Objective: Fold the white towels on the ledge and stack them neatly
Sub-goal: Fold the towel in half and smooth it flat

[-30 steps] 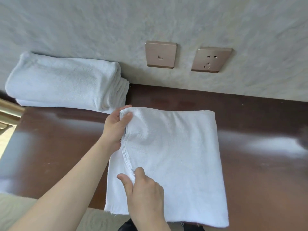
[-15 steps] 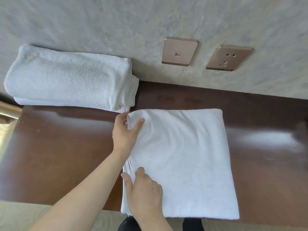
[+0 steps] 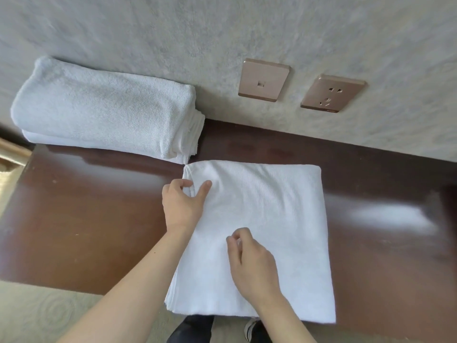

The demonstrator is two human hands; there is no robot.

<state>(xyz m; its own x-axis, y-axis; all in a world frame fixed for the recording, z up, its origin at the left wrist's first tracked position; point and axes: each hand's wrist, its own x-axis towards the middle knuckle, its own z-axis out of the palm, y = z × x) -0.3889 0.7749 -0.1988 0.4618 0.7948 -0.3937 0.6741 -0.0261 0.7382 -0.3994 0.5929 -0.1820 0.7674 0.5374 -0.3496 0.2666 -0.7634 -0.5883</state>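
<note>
- Towel (image 3: 272, 219), white and folded into a rough square, is laid flat on the dark brown bench (image 3: 86, 219), with its near edge hanging slightly over the front of the bench.
- The left edge of the towel near its far left corner is pinched by the left hand (image 3: 181, 206): the thumb is laid on top of the cloth and the fingers (image 3: 176, 188) are curled round the layered edge.
- The right hand (image 3: 252, 266) is held over the middle of the towel, its thumb and forefinger closed together; a small pinch of cloth seems to be caught between them, though this cannot be told for certain.
- A stack of folded towels (image 3: 103, 112) is set at the far left of the bench against the wall (image 3: 222, 26), just beside the far left corner of the flat towel.
- Two bronze-coloured plates are mounted on the wall above the bench: a switch plate (image 3: 263, 80) and a socket (image 3: 332, 93).
</note>
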